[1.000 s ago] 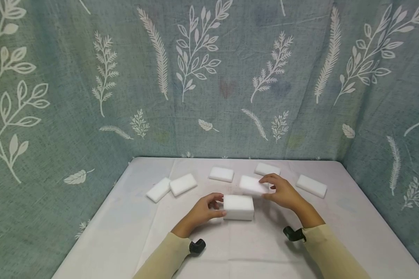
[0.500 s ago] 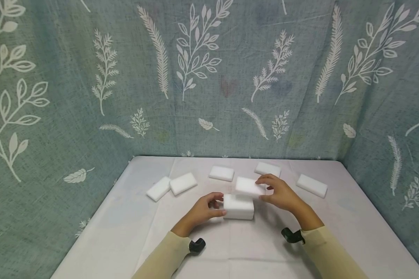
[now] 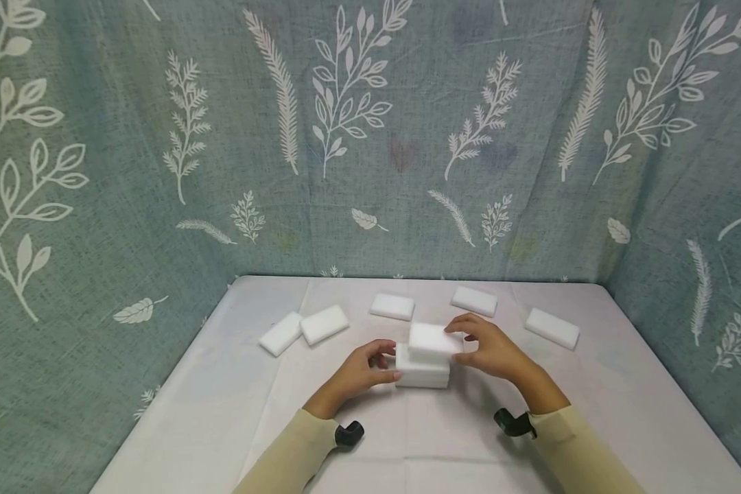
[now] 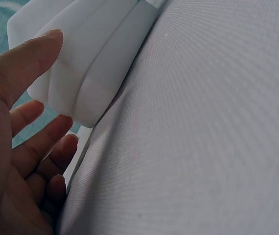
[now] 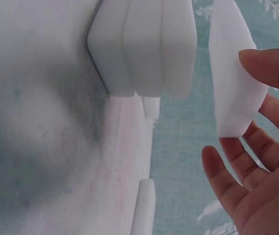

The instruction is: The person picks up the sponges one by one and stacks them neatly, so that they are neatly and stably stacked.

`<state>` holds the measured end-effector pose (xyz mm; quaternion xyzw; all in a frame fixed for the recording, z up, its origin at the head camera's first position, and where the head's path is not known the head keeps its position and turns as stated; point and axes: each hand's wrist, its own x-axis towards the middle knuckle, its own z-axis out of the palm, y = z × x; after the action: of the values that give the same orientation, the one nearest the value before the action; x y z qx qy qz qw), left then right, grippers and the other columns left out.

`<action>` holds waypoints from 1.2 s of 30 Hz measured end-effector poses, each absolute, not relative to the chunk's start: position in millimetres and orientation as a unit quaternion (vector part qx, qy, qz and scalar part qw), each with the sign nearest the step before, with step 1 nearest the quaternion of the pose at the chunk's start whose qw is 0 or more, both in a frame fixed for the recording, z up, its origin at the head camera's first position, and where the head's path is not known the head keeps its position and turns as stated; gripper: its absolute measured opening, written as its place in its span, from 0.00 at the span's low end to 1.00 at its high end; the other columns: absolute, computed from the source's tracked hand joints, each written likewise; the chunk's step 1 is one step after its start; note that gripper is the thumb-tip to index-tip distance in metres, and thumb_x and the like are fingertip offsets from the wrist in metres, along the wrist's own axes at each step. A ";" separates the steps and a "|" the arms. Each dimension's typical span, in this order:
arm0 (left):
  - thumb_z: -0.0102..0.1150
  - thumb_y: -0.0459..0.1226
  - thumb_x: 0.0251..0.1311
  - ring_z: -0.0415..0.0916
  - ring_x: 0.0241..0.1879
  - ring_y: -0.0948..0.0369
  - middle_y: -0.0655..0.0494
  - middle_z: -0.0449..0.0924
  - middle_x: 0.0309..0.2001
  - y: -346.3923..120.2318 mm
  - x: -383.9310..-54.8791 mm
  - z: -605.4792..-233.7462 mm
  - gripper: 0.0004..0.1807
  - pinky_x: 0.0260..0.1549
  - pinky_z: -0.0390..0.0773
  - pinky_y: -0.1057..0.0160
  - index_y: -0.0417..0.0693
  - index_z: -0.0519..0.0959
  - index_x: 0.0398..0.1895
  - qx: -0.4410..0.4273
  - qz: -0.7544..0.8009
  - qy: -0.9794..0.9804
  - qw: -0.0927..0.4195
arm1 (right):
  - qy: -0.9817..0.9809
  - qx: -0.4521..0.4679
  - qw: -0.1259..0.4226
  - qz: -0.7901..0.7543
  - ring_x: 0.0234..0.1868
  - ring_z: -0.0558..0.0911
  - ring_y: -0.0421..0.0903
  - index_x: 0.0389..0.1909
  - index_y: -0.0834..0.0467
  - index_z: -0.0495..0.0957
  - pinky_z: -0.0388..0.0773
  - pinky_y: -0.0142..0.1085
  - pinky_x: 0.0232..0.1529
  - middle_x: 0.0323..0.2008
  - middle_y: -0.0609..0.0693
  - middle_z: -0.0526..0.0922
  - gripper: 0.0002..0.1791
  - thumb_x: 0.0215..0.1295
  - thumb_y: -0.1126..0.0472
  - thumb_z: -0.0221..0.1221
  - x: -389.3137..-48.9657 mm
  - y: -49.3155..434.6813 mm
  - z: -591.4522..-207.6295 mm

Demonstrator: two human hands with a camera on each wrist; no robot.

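A stack of three white melamine sponges (image 3: 421, 374) sits on the white cloth. My left hand (image 3: 361, 376) holds its left end, thumb at the near side and fingers around the far side. In the left wrist view the thumb lies against the layered sponges (image 4: 93, 58), with the fingertips at their end. My right hand (image 3: 492, 348) pinches another white sponge (image 3: 431, 339) at its right end, between thumb and fingers. The right wrist view shows this sponge (image 5: 232, 83) level and above the stack (image 5: 144, 49), with a gap between them.
Two loose sponges (image 3: 324, 324) lie at the left, one sponge (image 3: 392, 307) at the middle back, and others (image 3: 473, 301) at the back right and right (image 3: 552, 328). Leaf-patterned green cloth (image 3: 370, 137) hangs behind and beside the table (image 3: 321, 439).
My right hand has carried its sponge left and toward me, from behind the stack to over its top. The left hand has stayed at the stack's left end.
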<state>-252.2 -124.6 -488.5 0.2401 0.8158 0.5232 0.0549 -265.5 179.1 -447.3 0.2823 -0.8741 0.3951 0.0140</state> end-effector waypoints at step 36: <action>0.72 0.36 0.53 0.74 0.45 0.42 0.50 0.79 0.50 -123.6 -252.8 -488.3 0.30 0.39 0.74 0.60 0.40 0.74 0.59 0.234 0.526 0.816 0.062 | -0.889 0.294 -0.004 0.352 0.56 0.75 0.49 0.53 0.55 0.80 0.76 0.49 0.52 0.54 0.45 0.75 0.26 0.50 0.63 0.72 -258.6 159.4 -447.6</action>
<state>-252.8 -123.6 -488.3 0.2336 0.8156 0.5258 0.0616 -258.6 159.4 -447.6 0.2944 -0.8886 0.3518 -0.0036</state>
